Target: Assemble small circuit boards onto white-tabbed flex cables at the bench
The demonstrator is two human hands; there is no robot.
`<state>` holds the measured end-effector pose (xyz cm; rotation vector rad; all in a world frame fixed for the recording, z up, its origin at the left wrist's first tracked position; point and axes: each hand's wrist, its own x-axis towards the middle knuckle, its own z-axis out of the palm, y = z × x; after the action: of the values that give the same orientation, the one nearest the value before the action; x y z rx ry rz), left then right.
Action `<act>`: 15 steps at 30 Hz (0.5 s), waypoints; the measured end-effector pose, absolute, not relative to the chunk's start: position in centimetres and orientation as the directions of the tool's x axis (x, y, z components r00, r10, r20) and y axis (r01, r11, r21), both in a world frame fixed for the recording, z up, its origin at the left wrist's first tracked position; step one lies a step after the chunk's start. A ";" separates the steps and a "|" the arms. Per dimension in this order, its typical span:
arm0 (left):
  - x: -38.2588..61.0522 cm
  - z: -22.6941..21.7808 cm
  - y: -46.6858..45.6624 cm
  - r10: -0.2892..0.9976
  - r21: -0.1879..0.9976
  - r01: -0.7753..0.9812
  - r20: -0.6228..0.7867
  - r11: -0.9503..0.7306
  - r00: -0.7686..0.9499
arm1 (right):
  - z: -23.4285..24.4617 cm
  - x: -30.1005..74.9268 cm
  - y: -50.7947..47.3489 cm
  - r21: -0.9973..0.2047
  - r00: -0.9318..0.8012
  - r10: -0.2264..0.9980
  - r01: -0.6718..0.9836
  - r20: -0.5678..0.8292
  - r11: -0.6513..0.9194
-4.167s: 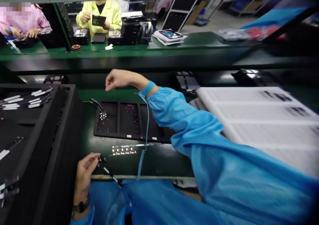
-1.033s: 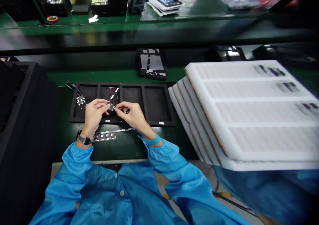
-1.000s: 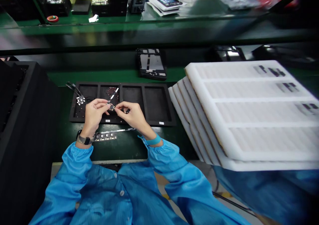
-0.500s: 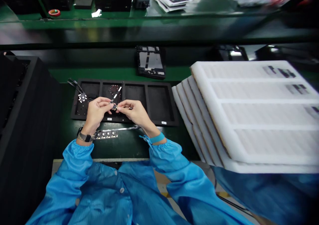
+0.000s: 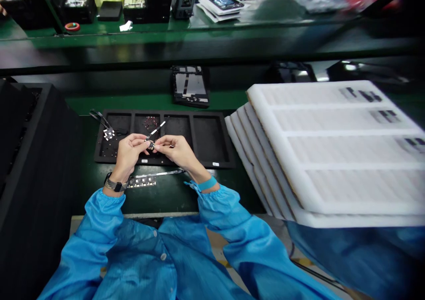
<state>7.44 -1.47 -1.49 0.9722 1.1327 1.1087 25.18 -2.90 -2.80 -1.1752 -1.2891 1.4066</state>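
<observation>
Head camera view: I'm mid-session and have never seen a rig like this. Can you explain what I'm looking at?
There is no machine here: a person works with bare hands. The one view comes from a camera worn on the head, looking forward and down.

The left hand and right hand pinch a small dark electronic part between their fingertips. A thin black-and-white strip slants away beyond it; whether they are joined is unclear.

Under the hands, a black four-compartment tray lies on the dark green work surface. Nearer the person is a flat row of small circuit boards. To the right are stacked white foam-like trays.
</observation>
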 end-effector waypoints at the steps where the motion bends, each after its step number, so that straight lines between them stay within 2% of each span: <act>1: 7.6 -1.4 -1.6 0.983 0.971 -0.156 -0.174 0.181 0.056 | -2.7 25.3 -2.8 -0.997 -0.170 0.982 0.006 -0.082 -0.082; 5: 7.8 0.6 -1.8 0.998 0.996 -0.083 -0.045 0.041 -0.049 | -2.7 27.5 -2.0 -0.996 -0.081 0.993 0.012 -0.088 -0.087; 8: 8.1 3.5 -0.5 0.967 0.975 0.105 0.208 -0.194 -0.144 | -2.9 30.6 -1.4 -0.990 -0.052 0.994 -0.097 -0.100 -0.105; 10: 8.8 5.4 1.9 0.910 0.894 0.288 0.392 -0.343 -0.135 | -3.1 32.5 -1.3 -0.973 -0.095 0.989 -0.190 -0.114 -0.131; 12: 10.3 6.6 5.9 0.856 0.774 0.460 0.514 -0.435 -0.057 | -3.2 33.9 -1.5 -0.951 -0.153 0.982 -0.273 -0.109 -0.148; 15: 14.2 6.3 13.1 0.823 0.596 0.623 0.549 -0.506 0.143 | -3.2 34.7 -1.7 -0.926 -0.206 0.976 -0.353 -0.065 -0.136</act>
<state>14.22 13.13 6.32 2.1929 1.4192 1.2929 34.70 -1.75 -3.22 -0.9000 -1.0069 1.5779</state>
